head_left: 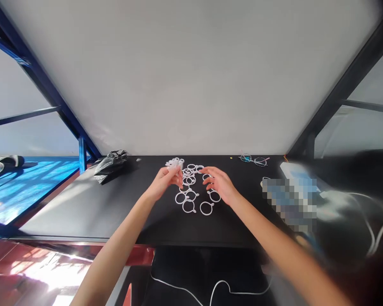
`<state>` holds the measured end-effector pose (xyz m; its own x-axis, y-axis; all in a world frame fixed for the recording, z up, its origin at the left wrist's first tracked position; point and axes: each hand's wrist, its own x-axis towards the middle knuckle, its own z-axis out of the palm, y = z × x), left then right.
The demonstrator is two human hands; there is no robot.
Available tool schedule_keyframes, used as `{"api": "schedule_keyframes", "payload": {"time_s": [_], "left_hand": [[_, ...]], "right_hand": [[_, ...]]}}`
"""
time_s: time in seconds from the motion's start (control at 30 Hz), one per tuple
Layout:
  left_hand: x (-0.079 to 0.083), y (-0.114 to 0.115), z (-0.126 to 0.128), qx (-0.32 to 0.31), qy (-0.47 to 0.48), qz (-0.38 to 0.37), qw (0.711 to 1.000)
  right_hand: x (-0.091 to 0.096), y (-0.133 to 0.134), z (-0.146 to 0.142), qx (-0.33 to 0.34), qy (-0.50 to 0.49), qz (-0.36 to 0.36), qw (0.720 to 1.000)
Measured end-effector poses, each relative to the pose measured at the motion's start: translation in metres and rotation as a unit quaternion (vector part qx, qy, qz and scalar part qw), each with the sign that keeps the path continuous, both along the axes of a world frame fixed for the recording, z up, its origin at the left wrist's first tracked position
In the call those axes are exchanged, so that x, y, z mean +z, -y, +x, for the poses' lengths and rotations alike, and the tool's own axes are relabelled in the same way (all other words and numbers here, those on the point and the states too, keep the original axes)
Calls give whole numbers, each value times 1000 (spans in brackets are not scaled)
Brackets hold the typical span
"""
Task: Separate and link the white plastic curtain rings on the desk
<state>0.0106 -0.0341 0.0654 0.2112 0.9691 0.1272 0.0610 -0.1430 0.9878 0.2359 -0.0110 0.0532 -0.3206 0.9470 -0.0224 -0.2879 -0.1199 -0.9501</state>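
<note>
My left hand (166,182) is closed, its fingers curled around a bunch of white plastic rings (175,162). Their small eyelets stick up above the thumb, and the rest of the bunch is mostly hidden by the hand. My right hand (221,182) is over the right side of the loose rings, its fingers bent but apart, and I see nothing in them. Between and below both hands lie several loose white rings with small eyelets (183,198), some overlapping. A single ring (200,208) lies apart, nearest to me. Both hands cover part of the spread.
On the black table (140,174) a crumpled black plastic bag (111,163) lies at back left. Eyeglasses (260,162) rest at the back right. A white box (295,176) and a blurred, pixelated item (287,204) stand right, beside a white cable (375,238). A pale wall rises behind.
</note>
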Motion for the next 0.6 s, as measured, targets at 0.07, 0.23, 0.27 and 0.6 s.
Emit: {"api": "schedule_keyframes", "payload": {"time_s": [0.07, 0.23, 0.27, 0.6], "left_hand": [[-3, -3, -25, 141, -240, 59, 959], [-23, -3, -80, 267, -605, 29, 750], [-26, -2, -88, 270, -623, 18, 734], [-57, 3, -114, 331, -593, -19, 733]], "right_hand": [[-4, -8, 5, -49, 7, 12, 999], [-20, -16, 20, -164, 53, 106, 979], [-25, -16, 23, -183, 74, 133, 971], [-52, -11, 41, -260, 265, 305, 877]]}}
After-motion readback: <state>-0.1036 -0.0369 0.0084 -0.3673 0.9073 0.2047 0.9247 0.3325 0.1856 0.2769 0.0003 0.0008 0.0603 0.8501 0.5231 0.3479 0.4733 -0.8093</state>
